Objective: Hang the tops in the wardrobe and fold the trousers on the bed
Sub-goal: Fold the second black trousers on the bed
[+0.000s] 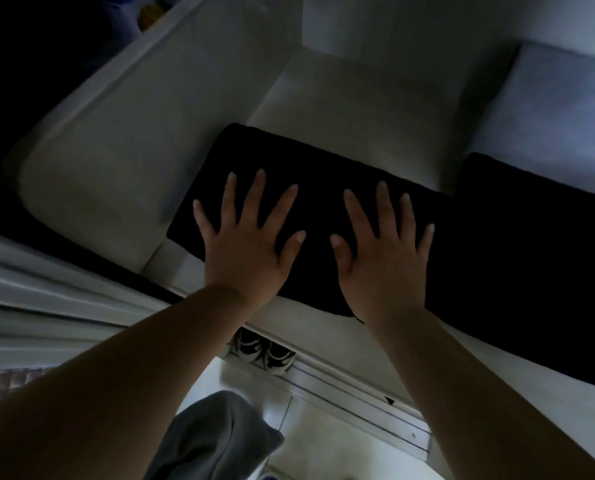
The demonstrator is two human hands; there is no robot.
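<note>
White bed (330, 344) is carrying a folded black pair of trousers (309, 174) near its edge, beside a white pillow (102, 150). Left hand (251, 247) and right hand (382, 251) are lying flat on the trousers, fingers spread, pinching nothing. Sneakers (264, 351) are sitting under the bed.

Your left hand (244, 244) and right hand (382, 251) lie flat, side by side, fingers spread, on the folded trousers (323, 202) at the near edge of the bed (323, 334). A pillow (116, 150) sits left of the trousers, a second pillow (358, 109) behind them, touching. A third pillow (559, 109) lies far right, with another dark folded piece (531, 254) in front of it, right of the trousers. A pair of shoes (264, 351) sits under the bed edge, below your hands. Your trouser leg (213, 438) shows at bottom centre.
</note>
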